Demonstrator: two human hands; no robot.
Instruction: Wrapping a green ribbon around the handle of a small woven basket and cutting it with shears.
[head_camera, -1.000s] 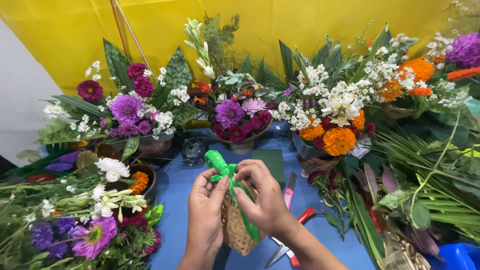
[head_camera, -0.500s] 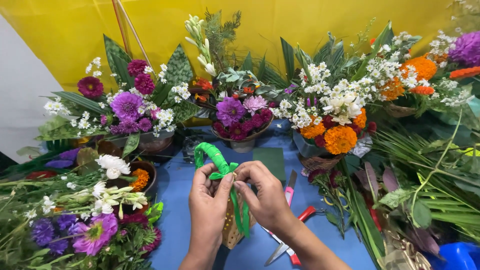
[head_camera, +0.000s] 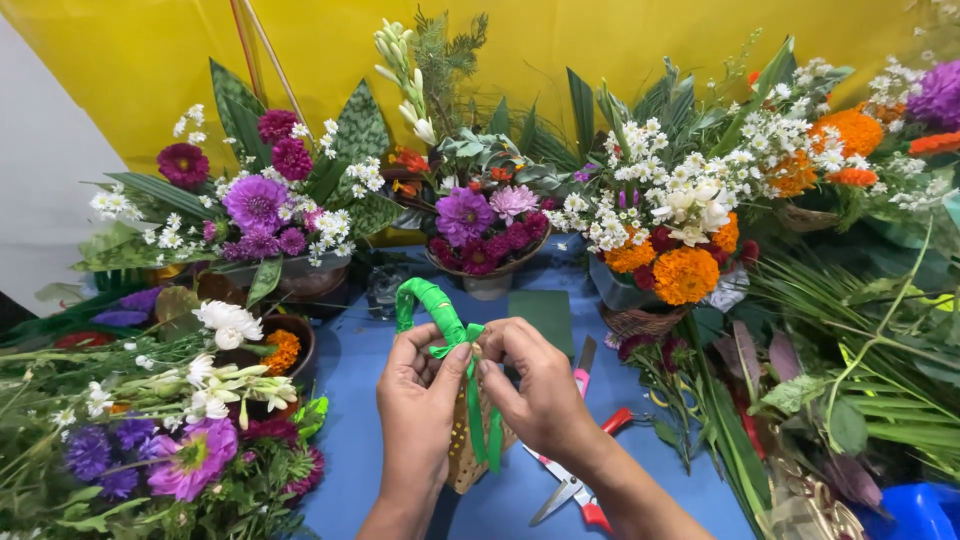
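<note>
Both my hands hold a small woven tan basket (head_camera: 466, 450) over the blue table (head_camera: 350, 440). Its arched handle (head_camera: 425, 300) is wrapped in green ribbon. My left hand (head_camera: 418, 400) and my right hand (head_camera: 535, 385) pinch a green ribbon bow (head_camera: 458, 345) at the base of the handle, with a ribbon tail (head_camera: 485, 425) hanging down the basket's front. Most of the basket is hidden behind my fingers.
Red-handled scissors (head_camera: 580, 485) lie on the table under my right wrist, beside a dark green foam block (head_camera: 545, 315). Flower arrangements ring the table: purple and pink at left (head_camera: 260, 215), a centre bowl (head_camera: 485, 235), orange marigolds at right (head_camera: 685, 270). Loose palm leaves (head_camera: 860, 330) lie right.
The basket has tilted so the green handle leans left and sits a little lower. My fingers have closed in on the bow, and the ribbon tail now hangs straight down.
</note>
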